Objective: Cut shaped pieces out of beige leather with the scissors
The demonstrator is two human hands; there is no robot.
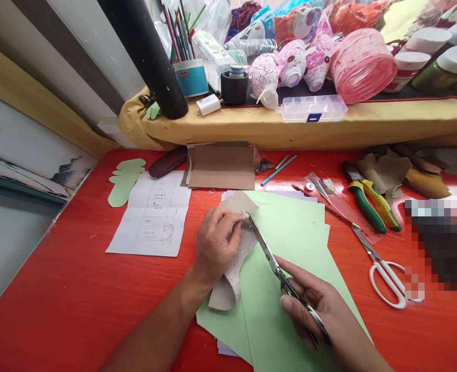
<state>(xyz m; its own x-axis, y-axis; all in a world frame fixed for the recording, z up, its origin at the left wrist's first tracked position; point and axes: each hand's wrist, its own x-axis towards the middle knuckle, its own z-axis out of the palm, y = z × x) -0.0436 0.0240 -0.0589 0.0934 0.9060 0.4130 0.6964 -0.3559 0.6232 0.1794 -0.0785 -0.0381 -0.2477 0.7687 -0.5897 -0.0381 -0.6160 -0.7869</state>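
My left hand (217, 243) pinches a curled piece of grey-beige, leather-like material (226, 290), its fingers closed on the upper part. The lower end of the piece bends down over a stack of light green paper sheets (290, 227). My right hand (314, 305) is closed around dark metal scissors (269, 254), which point up and to the left. The scissor tips are at the edge of the material, right beside my left fingertips. Whether the blades are apart at the tip is too small to tell.
A paper with drawn outlines (156, 214) and green paper cutouts (125, 181) lie left. Brown card sheets (223, 166) are behind. Pliers (368, 201), white-handled scissors (387, 281) and leather scraps (385, 168) lie right. A raised shelf (244, 129) with jars runs along the back.
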